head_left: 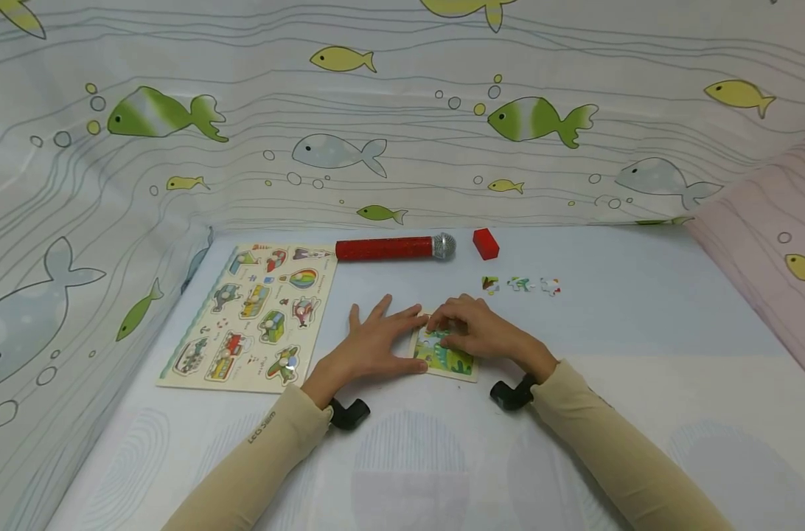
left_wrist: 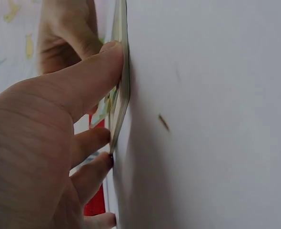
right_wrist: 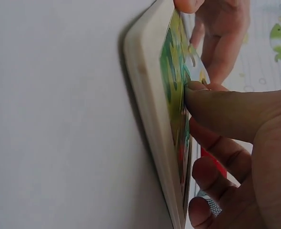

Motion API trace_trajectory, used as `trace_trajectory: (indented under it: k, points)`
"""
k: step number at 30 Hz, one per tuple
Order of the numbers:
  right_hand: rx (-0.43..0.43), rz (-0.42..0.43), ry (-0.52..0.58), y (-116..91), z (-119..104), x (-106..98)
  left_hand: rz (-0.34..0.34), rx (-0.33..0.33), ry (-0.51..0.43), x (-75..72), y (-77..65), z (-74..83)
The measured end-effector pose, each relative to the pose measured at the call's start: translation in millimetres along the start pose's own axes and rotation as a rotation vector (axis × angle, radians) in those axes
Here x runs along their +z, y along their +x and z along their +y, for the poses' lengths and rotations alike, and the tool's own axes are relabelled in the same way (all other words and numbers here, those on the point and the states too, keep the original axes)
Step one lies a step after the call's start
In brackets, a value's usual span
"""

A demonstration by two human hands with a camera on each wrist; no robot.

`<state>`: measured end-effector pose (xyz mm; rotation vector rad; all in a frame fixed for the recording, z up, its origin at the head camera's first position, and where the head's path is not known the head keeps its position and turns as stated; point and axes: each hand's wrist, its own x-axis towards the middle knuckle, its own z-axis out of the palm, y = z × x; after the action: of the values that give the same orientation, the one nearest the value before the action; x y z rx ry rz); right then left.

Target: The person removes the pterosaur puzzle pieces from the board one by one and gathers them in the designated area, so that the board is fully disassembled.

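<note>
A small square puzzle board [head_left: 457, 364] with a green dinosaur picture lies on the table between both hands. My left hand [head_left: 374, 345] is spread along its left side, thumb pressing the near edge and a fingertip at the far corner. My right hand [head_left: 480, 330] is over the board's upper part, its thumb and fingers pinching a puzzle piece [right_wrist: 197, 66]. In the right wrist view this piece tilts up from the picture surface, partly hidden by the thumb. The board's pale rim [right_wrist: 147, 81] stands out beside the printed area.
Three loose puzzle pieces [head_left: 520, 284] lie in a row beyond the right hand. A red block [head_left: 486, 244] and a red toy microphone [head_left: 392, 248] are at the back. To the left lies a large peg puzzle board [head_left: 253, 332] with vehicle pictures. A fish-print sheet [head_left: 409, 110] rises behind.
</note>
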<state>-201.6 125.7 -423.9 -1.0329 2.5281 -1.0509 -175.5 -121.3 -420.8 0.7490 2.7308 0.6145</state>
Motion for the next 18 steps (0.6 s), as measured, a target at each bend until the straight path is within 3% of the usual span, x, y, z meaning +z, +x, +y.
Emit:
trace_trajectory:
  k: [18]
  points:
    - [-0.038, 0.112, 0.100, -1.0, -3.2, 5.7, 0.032, 0.007, -0.015, -1.5, -0.2, 2.7]
